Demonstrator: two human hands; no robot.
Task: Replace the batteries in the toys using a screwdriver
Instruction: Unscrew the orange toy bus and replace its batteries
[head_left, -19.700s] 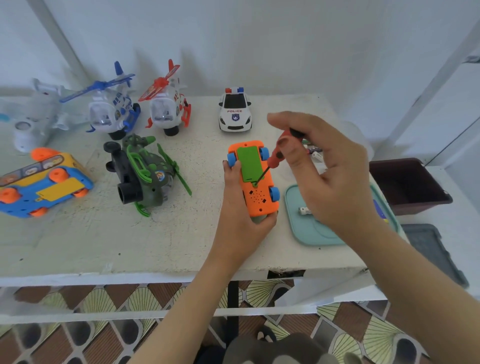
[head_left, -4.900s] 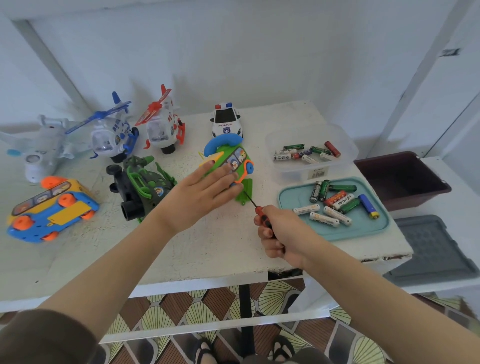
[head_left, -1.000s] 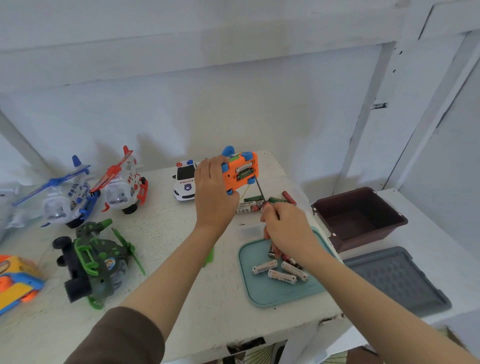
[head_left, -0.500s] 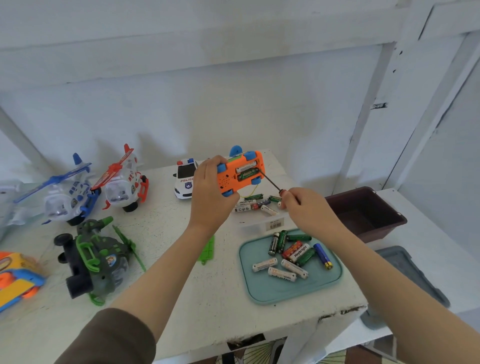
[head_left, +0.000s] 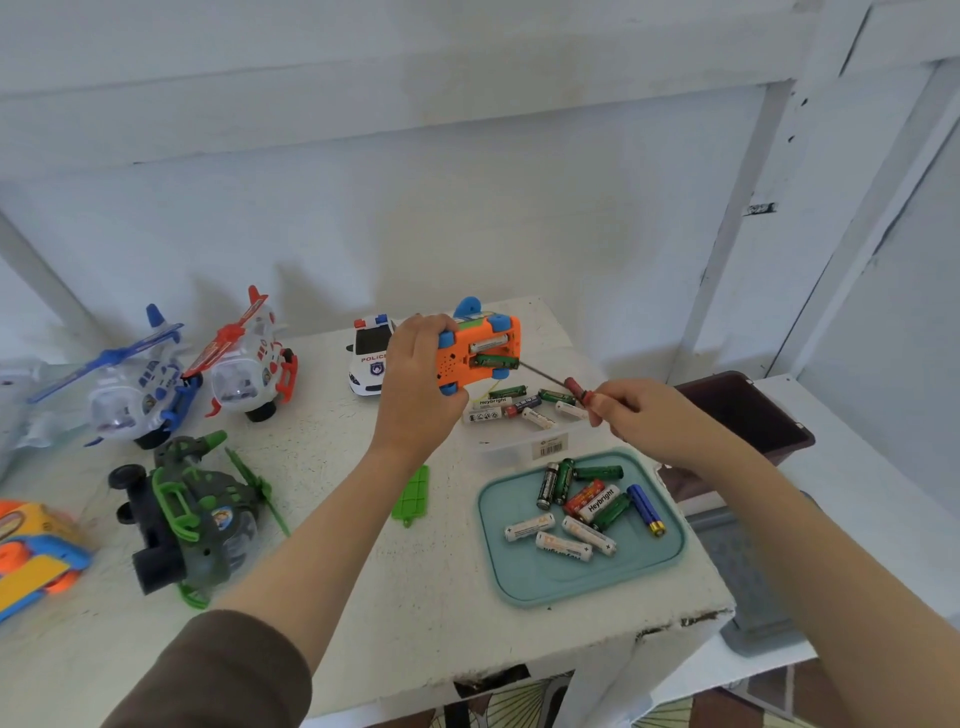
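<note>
Right hand (head_left: 644, 418) isn't sitting over the tray (head_left: 550, 579) like a second ago. It's hanging out to the right of the car (head_left: 457, 364) now, so all the loose batteries (head_left: 597, 503) on the tray are showing. It's pinching the red handle of the screwdriver (head_left: 574, 387) between thumb and fingertips. The shaft is slanting up and left, so the tip is landing right at the end of the green battery (head_left: 493, 360) in the open compartment. Left hand (head_left: 418, 384) is gripping the car by its left end, fingers curling over the top and thumb underneath. It's holding the car up off the table (head_left: 363, 597) with the underside facing the camera. So the car is sticking out to the right of that hand, beside the police car (head_left: 366, 358) and up over the clear tub (head_left: 506, 448) of more batteries. A white battery (head_left: 488, 344) is sitting in the slot just above the green one. Green cover (head_left: 413, 493) is lying flat on the table, near the left forearm and left of the tray.
</note>
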